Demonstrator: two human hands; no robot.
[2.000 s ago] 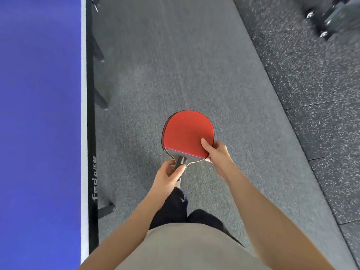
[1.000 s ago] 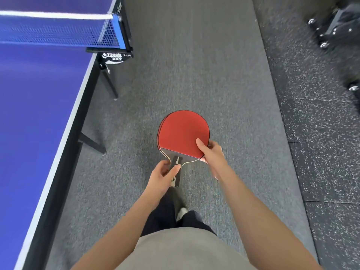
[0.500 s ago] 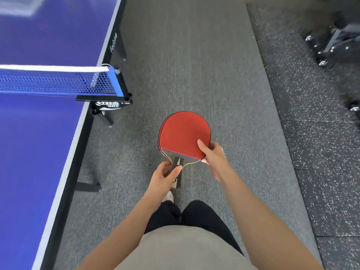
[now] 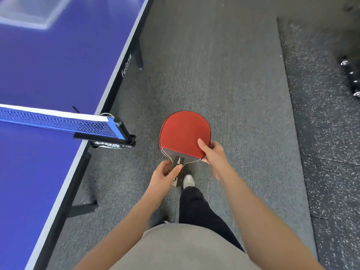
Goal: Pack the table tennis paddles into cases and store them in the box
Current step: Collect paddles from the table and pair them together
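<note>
I carry a stack of table tennis paddles (image 4: 183, 131) in front of me, red rubber facing up; edges of a second blade show underneath. My left hand (image 4: 165, 177) grips the handles from below. My right hand (image 4: 213, 152) pinches the lower right rim of the blades, thumb on the red face. No case and no box are in view.
A blue table tennis table (image 4: 48, 78) runs along my left, its net (image 4: 58, 121) and black net clamp (image 4: 111, 142) jutting out near my left hand. Grey carpet (image 4: 214, 65) stretches ahead. Dark speckled mats (image 4: 327, 133) and wheeled equipment (image 4: 350, 75) lie on the right.
I have walked forward along the table; the net post has slid from the far left to beside my hands. My hold on the paddles is the same.
</note>
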